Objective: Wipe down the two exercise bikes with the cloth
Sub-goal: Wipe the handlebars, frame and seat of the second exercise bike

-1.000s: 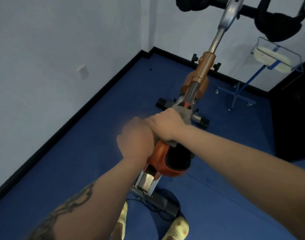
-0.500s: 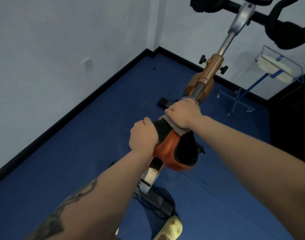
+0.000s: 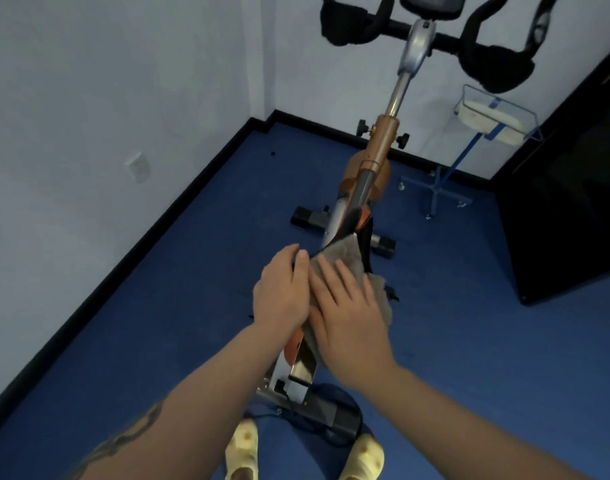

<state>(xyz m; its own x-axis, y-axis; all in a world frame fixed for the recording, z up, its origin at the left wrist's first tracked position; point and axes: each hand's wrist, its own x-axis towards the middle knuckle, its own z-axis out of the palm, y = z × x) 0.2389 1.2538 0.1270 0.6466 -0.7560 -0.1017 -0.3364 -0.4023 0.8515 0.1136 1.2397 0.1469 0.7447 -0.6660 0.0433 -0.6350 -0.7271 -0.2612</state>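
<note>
Right at the centre, a grey cloth [image 3: 345,263] lies draped over the saddle of an orange and black exercise bike [image 3: 378,157], its far edge reaching toward the saddle's narrow nose. The right hand [image 3: 348,310] lies flat on top of the cloth, fingers straight and slightly spread, pressing it onto the saddle. The left hand [image 3: 284,289] rests just beside it on the saddle's left side, fingers extended with the tips bent over the edge, touching the cloth's left border; whether it grips anything underneath is hidden. The two hands touch along their inner sides. Beyond the saddle the bike's frame runs away from the viewer, up a chrome post to black padded handlebars [image 3: 487,60] near the white wall [image 3: 123,98]. The bike stands on a blue floor [image 3: 158,306] edged by a black skirting. To the right of the bike stands a blue wheeled stand [image 3: 442,181] carrying a wire basket, and further right a dark cabinet [image 3: 566,220]. Pale yellow clogs [image 3: 242,452] show at the bottom edge.
</note>
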